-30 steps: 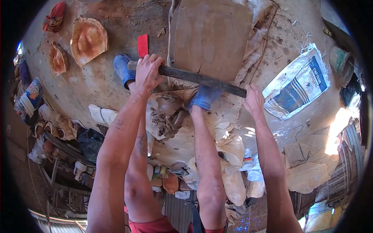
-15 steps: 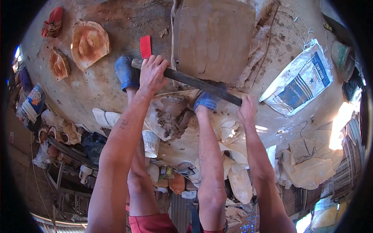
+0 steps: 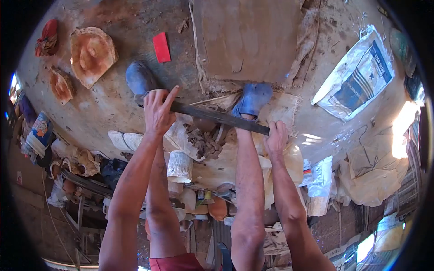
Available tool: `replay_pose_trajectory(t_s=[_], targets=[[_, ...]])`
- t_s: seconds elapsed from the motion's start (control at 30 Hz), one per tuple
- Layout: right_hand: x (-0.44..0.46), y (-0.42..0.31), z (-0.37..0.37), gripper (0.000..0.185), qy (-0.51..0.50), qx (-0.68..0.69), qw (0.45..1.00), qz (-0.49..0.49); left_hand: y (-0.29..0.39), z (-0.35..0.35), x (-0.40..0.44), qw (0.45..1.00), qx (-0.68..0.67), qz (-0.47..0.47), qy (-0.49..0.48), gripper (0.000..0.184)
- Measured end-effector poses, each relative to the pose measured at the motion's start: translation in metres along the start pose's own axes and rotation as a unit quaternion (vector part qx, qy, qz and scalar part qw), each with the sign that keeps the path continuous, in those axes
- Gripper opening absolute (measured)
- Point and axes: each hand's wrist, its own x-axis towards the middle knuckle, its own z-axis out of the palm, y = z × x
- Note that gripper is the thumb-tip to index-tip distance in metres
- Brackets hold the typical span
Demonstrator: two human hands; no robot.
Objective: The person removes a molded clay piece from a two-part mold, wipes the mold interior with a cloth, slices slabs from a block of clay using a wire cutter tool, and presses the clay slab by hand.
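One dark, straight bar (image 3: pixel 212 116), apparently wooden, at the middle of the scene, crossing in front of the person's lower legs, clear of the slab and slanting: left end farther, right end nearer. Left hand (image 3: pixel 159 111) wrapped over the bar by its left end, index finger stretched out and pointing away from the body; the very tip is partly masked by the hand. Right hand (image 3: pixel 276 138) at the right end, fingers curled onto it — how tightly, cannot tell. Just beyond the bar, two blue shoes: left shoe (image 3: pixel 140 77) close to the left hand, right shoe (image 3: pixel 254 98) just short of the slab's near edge. The slab (image 3: pixel 248 40), broad, flat, brown, clay-like, lies far centre, on a crumpled cloth (image 3: pixel 308 54) that shows along its right side. Left of it on the floor, a small red rectangular piece (image 3: pixel 162 47). Farther left, two hollow moulds, the large mould (image 3: pixel 93 56) beyond the small mould (image 3: pixel 61 86), with a red cloth bundle (image 3: pixel 47 38) at the far left. Right side: a white and blue sack (image 3: pixel 355 81) lying flat, printed "STAR BRAND". Nearer than the bar — broken clay lumps (image 3: pixel 207 143) between the legs, then a whitish bucket (image 3: pixel 180 166) beside the left leg.
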Motion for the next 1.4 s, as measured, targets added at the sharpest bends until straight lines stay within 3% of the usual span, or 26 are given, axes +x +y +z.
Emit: replay_pose_trajectory(t_s=[0.1,0.13,0.2,0.23,0.27,0.33,0.37,0.43,0.47,0.5,0.53,0.57,0.6,0.67,0.7,0.77,0.9,1.03,1.07,1.13,1.2,1.23,1.3,1.37,1.4], targets=[[-0.012,0.012,-0.009,0.033,0.055,0.052,0.997,0.033,0.021,-0.042,0.028,0.973,0.033,-0.036,0.224,0.074],[-0.014,0.019,-0.011,0.033,0.056,0.049,0.997,0.035,0.034,-0.058,0.040,0.973,0.029,-0.035,0.225,0.074],[-0.016,0.031,-0.017,0.031,0.145,0.175,0.965,0.128,0.053,-0.083,0.054,0.920,-0.136,-0.149,0.337,0.075],[-0.011,0.028,-0.025,0.031,0.180,0.215,0.950,0.139,0.051,-0.066,0.054,0.893,-0.283,-0.167,0.308,0.070],[-0.004,0.024,-0.031,0.031,0.185,0.215,0.949,0.140,0.061,-0.045,0.054,0.827,-0.427,-0.242,0.275,0.068],[0.032,0.004,-0.051,0.032,0.238,0.262,0.894,0.274,0.095,-0.002,0.056,0.628,-0.651,-0.378,0.199,0.070],[0.050,0.016,-0.044,0.036,0.232,0.287,0.891,0.264,0.110,0.012,0.059,0.504,-0.728,-0.437,0.158,0.075],[0.079,0.008,-0.055,0.039,0.197,0.248,0.896,0.310,0.138,0.018,0.075,0.346,-0.789,-0.493,0.121,0.078],[0.089,0.000,-0.060,0.042,0.157,0.209,0.898,0.353,0.146,0.020,0.080,0.346,-0.790,-0.492,0.119,0.078],[0.096,-0.001,-0.052,0.042,0.159,0.208,0.899,0.351,0.151,0.021,0.085,0.311,-0.808,-0.483,0.130,0.078],[0.100,-0.002,-0.039,0.046,0.225,0.134,0.918,0.298,0.157,0.019,0.091,0.274,-0.825,-0.474,0.141,0.078],[0.102,0.000,-0.027,0.050,0.287,0.059,0.925,0.242,0.161,0.016,0.096,0.283,-0.818,-0.480,0.140,0.076],[0.106,-0.006,-0.031,0.050,0.287,0.056,0.925,0.243,0.161,0.015,0.099,0.281,-0.819,-0.481,0.138,0.076],[0.119,-0.032,-0.050,0.057,0.321,0.199,0.913,0.151,0.158,0.016,0.104,0.252,-0.815,-0.500,0.149,0.068],[0.126,-0.047,-0.054,0.057,0.321,0.199,0.914,0.150,0.156,0.017,0.106,0.251,-0.815,-0.501,0.150,0.068],[0.137,-0.075,-0.062,0.061,0.234,0.369,0.882,0.176,0.155,0.017,0.111,0.254,-0.812,-0.504,0.151,0.056],[0.131,-0.118,-0.101,0.059,0.226,0.367,0.860,0.271,0.155,0.020,0.108,0.246,-0.818,-0.498,0.152,0.049],[0.137,-0.112,-0.097,0.055,0.261,0.321,0.871,0.267,0.165,0.009,0.113,0.267,-0.782,-0.541,0.156,0.045],[0.143,-0.107,-0.091,0.051,0.277,0.361,0.847,0.274,0.166,0.005,0.116,0.288,-0.766,-0.555,0.151,0.043],[0.146,-0.103,-0.095,0.047,0.292,0.398,0.824,0.279,0.162,0.017,0.119,0.272,-0.784,-0.538,0.146,0.042],[0.145,-0.101,-0.107,0.042,0.180,0.483,0.824,0.237,0.161,0.021,0.116,0.259,-0.800,-0.522,0.141,0.040],[0.143,-0.107,-0.112,0.042,0.179,0.482,0.825,0.236,0.162,0.019,0.113,0.271,-0.808,-0.504,0.142,0.038],[0.136,-0.122,-0.116,0.046,0.175,0.644,0.694,0.269,0.161,0.015,0.110,0.282,-0.815,-0.484,0.144,0.036],[0.131,-0.130,-0.124,0.044,0.184,0.621,0.716,0.263,0.158,0.012,0.106,0.436,-0.726,-0.512,0.143,0.054],[0.129,-0.134,-0.127,0.042,0.193,0.596,0.735,0.257,0.159,-0.001,0.103,0.437,-0.726,-0.511,0.143,0.054]])
